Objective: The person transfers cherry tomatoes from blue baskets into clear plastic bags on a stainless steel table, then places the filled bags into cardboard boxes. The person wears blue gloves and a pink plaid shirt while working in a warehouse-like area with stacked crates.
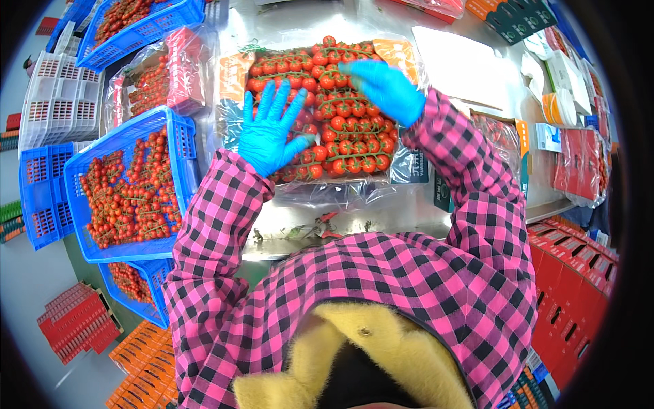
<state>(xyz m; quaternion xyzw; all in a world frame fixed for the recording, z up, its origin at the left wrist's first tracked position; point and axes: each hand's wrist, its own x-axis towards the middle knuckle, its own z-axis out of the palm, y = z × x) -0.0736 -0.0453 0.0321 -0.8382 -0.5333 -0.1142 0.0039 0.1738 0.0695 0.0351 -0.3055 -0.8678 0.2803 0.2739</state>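
A shallow box lined with clear plastic film [340,194] lies on the metal table in front of me, filled with rows of cherry tomatoes on the vine [357,140]. My left hand [271,129], in a blue glove, rests on the tomatoes at the box's left side, its fingers spread and pointing away from me. Over the far right part of the tomatoes is my right hand [388,88], also blue-gloved. Its fingers reach left onto a vine and are partly blurred, so I cannot make out whether they grip it.
A blue crate [180,157] of loose vine tomatoes stands left of the table. Beyond it sits another film-wrapped tomato box [150,82]. White sheets [466,68] lie to the right, near a tape roll [555,108]. Scissors with red handles [328,217] lie at the near edge. Red cartons [565,293] are stacked at right.
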